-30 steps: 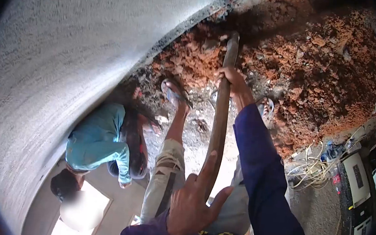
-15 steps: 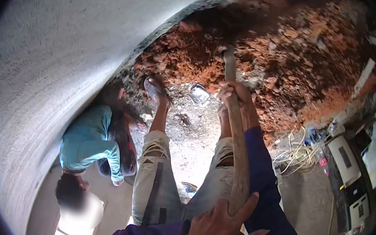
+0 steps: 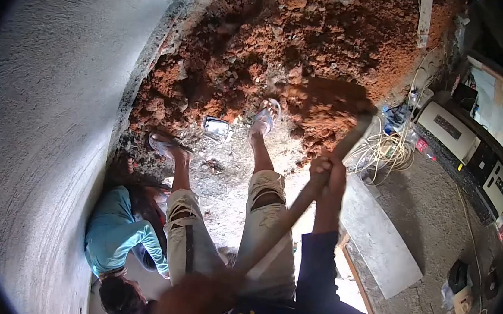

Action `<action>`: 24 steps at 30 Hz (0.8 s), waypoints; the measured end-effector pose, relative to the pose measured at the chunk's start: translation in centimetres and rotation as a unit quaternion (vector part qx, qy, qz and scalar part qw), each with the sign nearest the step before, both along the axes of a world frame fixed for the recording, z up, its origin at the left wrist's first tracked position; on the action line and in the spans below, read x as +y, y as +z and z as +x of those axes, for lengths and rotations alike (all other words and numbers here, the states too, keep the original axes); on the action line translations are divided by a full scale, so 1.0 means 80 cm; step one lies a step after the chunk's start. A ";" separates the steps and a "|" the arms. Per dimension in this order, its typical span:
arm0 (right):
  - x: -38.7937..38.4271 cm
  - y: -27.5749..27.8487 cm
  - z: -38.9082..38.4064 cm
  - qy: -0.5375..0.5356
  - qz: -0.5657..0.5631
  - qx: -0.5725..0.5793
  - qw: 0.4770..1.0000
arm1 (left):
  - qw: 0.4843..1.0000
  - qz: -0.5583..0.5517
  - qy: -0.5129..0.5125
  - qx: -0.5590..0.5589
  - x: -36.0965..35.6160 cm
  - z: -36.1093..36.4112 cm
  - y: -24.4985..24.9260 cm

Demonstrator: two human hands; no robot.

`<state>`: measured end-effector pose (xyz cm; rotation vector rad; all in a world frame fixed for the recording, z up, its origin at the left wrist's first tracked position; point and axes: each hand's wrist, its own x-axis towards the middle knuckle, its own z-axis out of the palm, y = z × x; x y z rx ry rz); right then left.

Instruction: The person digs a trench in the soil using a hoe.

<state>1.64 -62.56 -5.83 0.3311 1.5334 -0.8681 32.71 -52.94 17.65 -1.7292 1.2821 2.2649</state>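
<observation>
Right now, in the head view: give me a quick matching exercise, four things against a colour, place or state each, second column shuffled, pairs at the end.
Things
1. Wooden handle
2. Cables
3. Co-worker's shirt
4. Soil

Descriptions
A. Teal
B. Reddish, in loose clumps
C. In the grip of the right hand
D. Pale, in a loose tangle

Pairs: 1-C, 2-D, 3-A, 4-B

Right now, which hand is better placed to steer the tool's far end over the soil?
Right, I'd judge: the right hand grips the handle nearer the tool's far end, by the red soil. The left hand, blurred, is much farther back.
</observation>
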 end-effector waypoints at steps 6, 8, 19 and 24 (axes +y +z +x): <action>0.068 -0.078 0.061 0.129 -0.041 0.191 0.972 | 0.892 -0.279 -0.065 -0.351 0.215 0.066 -0.411; 0.080 -0.069 0.044 0.501 -0.309 0.507 0.630 | 0.907 -0.264 -0.029 -0.327 0.172 0.030 -0.458; 0.010 0.033 0.084 0.102 -0.178 0.210 0.956 | 0.932 -0.307 0.130 -0.138 0.213 -0.055 -0.378; -0.109 0.059 0.141 0.320 -0.386 0.230 0.834 | 0.901 -0.364 0.213 -0.102 0.121 -0.052 -0.341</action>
